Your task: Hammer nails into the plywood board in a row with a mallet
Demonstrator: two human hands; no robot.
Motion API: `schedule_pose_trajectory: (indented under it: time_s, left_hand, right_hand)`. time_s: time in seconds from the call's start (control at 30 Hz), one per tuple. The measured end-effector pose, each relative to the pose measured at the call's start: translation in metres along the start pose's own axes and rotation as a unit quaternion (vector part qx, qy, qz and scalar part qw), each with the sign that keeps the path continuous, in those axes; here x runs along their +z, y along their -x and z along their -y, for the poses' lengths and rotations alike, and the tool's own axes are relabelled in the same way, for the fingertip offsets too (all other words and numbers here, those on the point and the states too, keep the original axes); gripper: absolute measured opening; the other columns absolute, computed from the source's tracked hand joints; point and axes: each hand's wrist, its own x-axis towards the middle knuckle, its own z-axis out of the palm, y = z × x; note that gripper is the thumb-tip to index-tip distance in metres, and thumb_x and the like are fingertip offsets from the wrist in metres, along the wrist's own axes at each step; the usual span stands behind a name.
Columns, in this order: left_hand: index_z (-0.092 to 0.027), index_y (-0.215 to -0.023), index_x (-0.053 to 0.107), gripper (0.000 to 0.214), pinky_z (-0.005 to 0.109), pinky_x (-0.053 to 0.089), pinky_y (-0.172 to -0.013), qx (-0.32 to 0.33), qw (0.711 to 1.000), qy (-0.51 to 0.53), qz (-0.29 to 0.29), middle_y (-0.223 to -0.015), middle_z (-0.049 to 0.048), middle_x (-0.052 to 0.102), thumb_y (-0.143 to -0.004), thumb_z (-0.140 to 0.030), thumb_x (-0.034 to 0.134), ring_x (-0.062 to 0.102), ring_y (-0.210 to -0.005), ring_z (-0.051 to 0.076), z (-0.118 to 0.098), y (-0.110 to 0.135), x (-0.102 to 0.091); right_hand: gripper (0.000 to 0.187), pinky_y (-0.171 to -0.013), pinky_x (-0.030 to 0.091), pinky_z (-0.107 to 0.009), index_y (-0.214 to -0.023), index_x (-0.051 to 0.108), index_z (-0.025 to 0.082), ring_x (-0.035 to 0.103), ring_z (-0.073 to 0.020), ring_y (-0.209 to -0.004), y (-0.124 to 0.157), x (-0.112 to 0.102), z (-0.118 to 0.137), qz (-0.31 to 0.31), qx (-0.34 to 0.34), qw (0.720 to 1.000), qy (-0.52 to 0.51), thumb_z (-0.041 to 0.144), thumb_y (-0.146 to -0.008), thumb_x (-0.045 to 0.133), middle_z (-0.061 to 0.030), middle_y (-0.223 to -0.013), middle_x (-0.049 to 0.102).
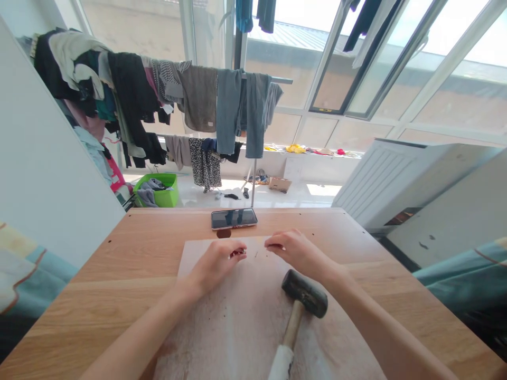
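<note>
Left hand (217,261) and right hand (298,252) curl inward over the board (233,322); their grip is unclear.

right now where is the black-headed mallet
In the head view, the mallet lies on the pale board, right of centre, its black head just nearer the camera than the right hand.

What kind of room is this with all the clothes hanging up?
It looks like a sunny laundry room, maybe a closed-in balcony at home. Clothes hang on a drying rack, a green basket holds more cloth, and big windows let in light.
</note>
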Motion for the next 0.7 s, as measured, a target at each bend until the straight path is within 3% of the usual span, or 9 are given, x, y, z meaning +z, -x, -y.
schedule_pose_trajectory:
  time_s: [0.07,0.2,0.33,0.43,0.5,0.57,0.7]
  left_hand:
    - [-0.019,-0.091,0.076,0.014,0.026,0.057,-0.076,0.003,1.000,0.009,0.003,-0.089,0.0017,0.080,-0.085,-0.009,0.069,0.074,-0.079,0.018,-0.002,-0.003,0.006]
    - [-0.020,-0.095,0.075,0.010,0.024,0.058,-0.075,-0.022,0.996,0.062,-0.066,-0.087,-0.0003,0.080,-0.088,-0.015,0.072,0.074,-0.077,0.016,-0.015,0.000,0.005]
    - [-0.021,-0.100,0.074,0.012,0.026,0.058,-0.076,0.010,0.999,0.030,-0.009,-0.093,-0.0004,0.078,-0.090,-0.016,0.071,0.072,-0.077,0.015,-0.024,0.013,-0.007]
    - [-0.023,-0.123,0.066,0.038,0.035,0.058,-0.093,0.020,0.999,-0.034,0.008,-0.117,0.0052,0.074,-0.087,-0.024,0.078,0.071,-0.100,0.021,-0.023,0.029,-0.019]
    - [-0.025,-0.134,0.059,0.052,0.042,0.055,-0.103,0.022,0.997,-0.077,0.004,-0.129,0.0078,0.069,-0.086,-0.031,0.079,0.066,-0.117,0.025,-0.024,0.047,-0.030]
    - [-0.028,-0.136,0.056,0.048,0.044,0.054,-0.105,0.017,0.993,-0.115,0.005,-0.132,0.0071,0.067,-0.091,-0.033,0.073,0.062,-0.124,0.025,-0.026,0.075,-0.042]
    - [-0.029,-0.131,0.059,0.033,0.032,0.055,-0.104,0.015,0.982,-0.187,-0.014,-0.128,0.0036,0.070,-0.098,-0.027,0.061,0.065,-0.120,0.020,-0.027,0.153,-0.061]
  right_hand:
    - [0.027,-0.070,0.046,-0.024,-0.085,0.082,0.023,0.070,-0.0173,-0.078,-0.003,0.000,0.005,-0.001,-0.010,1.000,-0.010,0.014,-0.095,0.059,-0.0052,-0.087,0.081]
    - [0.026,-0.066,0.046,-0.024,-0.079,0.082,0.023,0.069,-0.0172,-0.071,-0.009,0.008,0.013,0.007,-0.026,0.999,-0.030,0.012,-0.091,0.062,-0.0040,-0.076,0.079]
    - [0.027,-0.073,0.050,-0.025,-0.089,0.083,0.022,0.072,-0.0179,-0.079,-0.009,0.005,0.020,-0.003,-0.042,0.997,-0.058,0.012,-0.095,0.058,-0.0049,-0.088,0.081]
    - [0.021,-0.084,0.054,-0.027,-0.108,0.080,0.027,0.074,-0.0188,-0.093,0.000,-0.008,0.022,0.013,-0.064,0.995,-0.081,0.023,-0.096,0.064,-0.0028,-0.108,0.081]
    - [0.029,-0.098,0.052,-0.034,-0.124,0.074,0.032,0.071,-0.0229,-0.112,0.014,-0.018,0.017,0.023,-0.064,0.994,-0.089,0.035,-0.096,0.065,-0.0022,-0.127,0.076]
    - [0.038,-0.108,0.048,-0.043,-0.134,0.067,0.035,0.063,-0.0271,-0.128,0.039,-0.022,0.003,0.009,-0.026,0.996,-0.087,0.045,-0.099,0.059,-0.0029,-0.139,0.070]
    - [0.046,-0.104,0.055,-0.048,-0.125,0.073,0.025,0.070,-0.0315,-0.119,0.112,-0.003,-0.042,-0.098,0.143,0.983,-0.064,0.052,-0.098,0.047,-0.0101,-0.131,0.075]
